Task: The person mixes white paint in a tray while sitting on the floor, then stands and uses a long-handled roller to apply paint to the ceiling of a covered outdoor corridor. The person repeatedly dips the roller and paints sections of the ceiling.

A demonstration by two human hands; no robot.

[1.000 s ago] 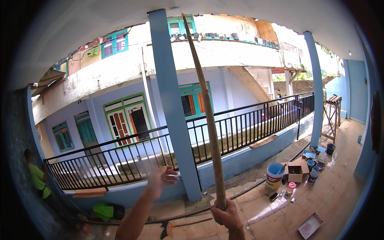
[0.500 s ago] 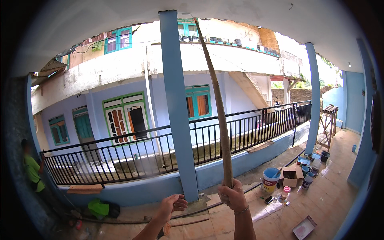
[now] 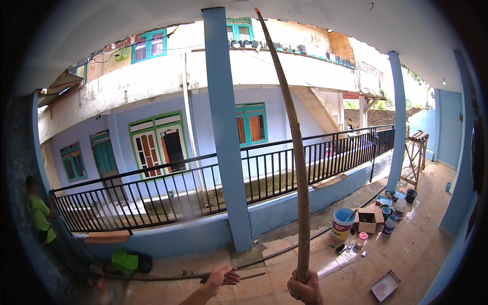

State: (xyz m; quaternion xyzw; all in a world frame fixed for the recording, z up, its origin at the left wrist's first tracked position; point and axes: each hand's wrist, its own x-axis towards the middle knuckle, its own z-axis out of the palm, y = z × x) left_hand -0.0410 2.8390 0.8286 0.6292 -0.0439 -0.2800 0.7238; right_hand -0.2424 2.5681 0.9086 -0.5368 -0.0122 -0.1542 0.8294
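Observation:
My right hand [image 3: 305, 288] is wrapped round the lower end of a long bamboo pole [image 3: 294, 127]. The pole stands nearly upright and leans slightly left. Its orange tip [image 3: 257, 10] reaches close under the white ceiling [image 3: 315, 11]; a thin wire-like piece shows there, and whatever it joins is hard to make out. My left hand [image 3: 221, 280] is held in the air to the left of the pole, fingers stretched out, touching nothing.
A blue pillar [image 3: 221, 127] and a black railing [image 3: 269, 175] stand ahead. On the right-hand floor are a paint bucket [image 3: 342, 226], a cardboard box [image 3: 368, 219], and a paint tray [image 3: 386, 285]. A person [image 3: 41, 211] in green stands far left.
My right hand has moved lower and slightly right with the pole, whose tip now sits higher and further right. My left hand has shifted down and a little right, still empty.

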